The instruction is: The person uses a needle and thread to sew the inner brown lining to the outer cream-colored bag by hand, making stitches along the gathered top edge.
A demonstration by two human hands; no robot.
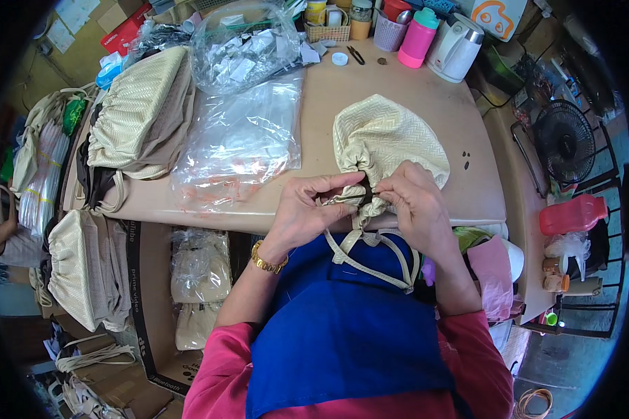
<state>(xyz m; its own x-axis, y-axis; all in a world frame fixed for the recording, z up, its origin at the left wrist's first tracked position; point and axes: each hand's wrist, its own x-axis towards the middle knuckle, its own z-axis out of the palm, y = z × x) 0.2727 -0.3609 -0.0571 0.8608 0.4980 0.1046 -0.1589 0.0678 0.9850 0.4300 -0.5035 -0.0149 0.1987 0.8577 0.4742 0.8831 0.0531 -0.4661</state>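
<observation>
A cream woven handbag (pixel 391 129) with a gathered neck lies at the table's front edge. Its thin straps (pixel 381 269) hang down over the blue apron (pixel 349 335). At the neck, a dark strip (pixel 365 188) shows between my hands. My left hand (pixel 318 202) pinches the gathered fabric from the left, thumb and forefinger closed. From the right, my right hand (pixel 412 202) pinches the same neck with its fingers bent inward. What exactly lies between the fingertips is partly hidden.
Clear plastic sleeves (pixel 241 129) lie left of the bag, below a plastic bag of paper tags (pixel 248 52). Stacked cream handbags (pixel 136 115) stand farther left. At the back are small black snips (pixel 356 56), a pink bottle (pixel 418 40) and a kettle (pixel 456 49). A fan (pixel 565 140) stands right.
</observation>
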